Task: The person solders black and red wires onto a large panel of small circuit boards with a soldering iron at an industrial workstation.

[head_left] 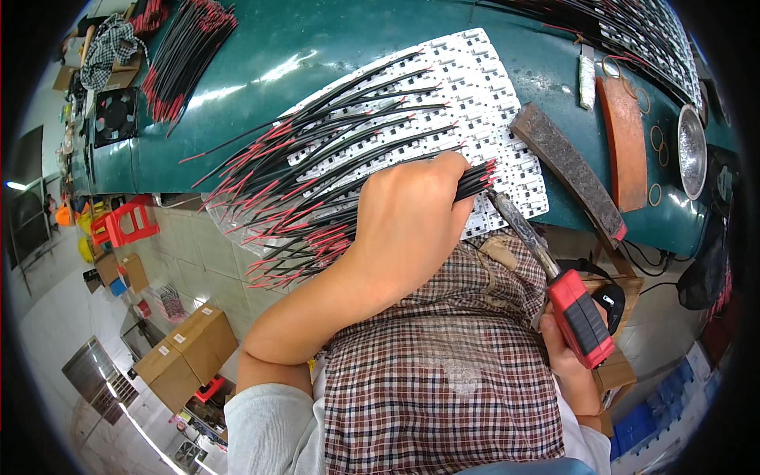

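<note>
My left hand [412,210] is closed round a bundle of black wires [473,182], whose red-tipped ends stick out on its right side. In my right hand [564,352] is a soldering iron [584,318] with a red and black handle. The iron's dark, crusted tip lies right by the held wire ends; whether they touch, I cannot tell. Beneath the left hand spreads a white circuit board panel [475,71] bearing small black parts. Rows of black wires [348,127] with red ends lie across it and hang past its left edge. The left hand covers part of them.
Right of the panel lie a dark long block [568,170], an orange-brown block [623,146], several rubber bands and a metal bowl [691,152]. A wire bundle [190,55] and a black fan [115,117] sit far left. More wired panels [653,39] are at back right.
</note>
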A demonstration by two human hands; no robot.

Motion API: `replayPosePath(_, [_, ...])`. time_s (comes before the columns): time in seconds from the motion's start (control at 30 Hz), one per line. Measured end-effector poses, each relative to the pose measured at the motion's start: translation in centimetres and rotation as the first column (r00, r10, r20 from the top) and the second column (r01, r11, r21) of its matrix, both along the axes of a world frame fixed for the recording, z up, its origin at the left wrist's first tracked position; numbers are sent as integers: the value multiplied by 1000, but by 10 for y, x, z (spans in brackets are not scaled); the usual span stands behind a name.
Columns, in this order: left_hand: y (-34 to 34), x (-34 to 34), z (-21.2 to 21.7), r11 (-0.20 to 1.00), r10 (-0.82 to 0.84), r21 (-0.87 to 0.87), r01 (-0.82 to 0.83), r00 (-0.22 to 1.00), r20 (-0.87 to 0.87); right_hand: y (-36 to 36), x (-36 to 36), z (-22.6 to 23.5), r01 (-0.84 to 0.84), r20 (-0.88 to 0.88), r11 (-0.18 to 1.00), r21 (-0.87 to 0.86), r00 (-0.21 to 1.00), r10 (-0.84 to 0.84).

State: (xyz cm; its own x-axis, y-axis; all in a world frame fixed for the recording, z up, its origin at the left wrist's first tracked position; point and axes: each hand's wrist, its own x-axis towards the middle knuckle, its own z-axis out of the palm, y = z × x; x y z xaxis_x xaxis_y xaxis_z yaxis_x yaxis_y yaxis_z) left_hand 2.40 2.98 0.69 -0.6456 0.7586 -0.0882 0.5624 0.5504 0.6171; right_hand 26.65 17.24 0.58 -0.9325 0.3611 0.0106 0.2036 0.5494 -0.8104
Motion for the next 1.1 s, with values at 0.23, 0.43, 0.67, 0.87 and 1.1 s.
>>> replayPosePath(0.23, [0,2,-2,1000,7,14,-7,1000,-21,0,3,1,8,54,998,-58,999,-5])
replayPosePath(0.43, [-1,5,-3,1000,22,7,-22,999,-27,-7,22,-7,95,55,995,-30,994,-94])
replayPosePath(0.67, [0,3,-2,998,34,46,-37,998,46,-8,30,-12,160,106,981,-111,983,-148])
replayPosePath(0.87, [-3,-2,0,999,35,-19,-33,992,125,-12,39,-14,215,108,966,-145,974,-201])
replayPosePath(1.1, [-4,0,20,985,145,124,-123,972,-185,-11,49,-7,213,198,974,-81,961,-194])
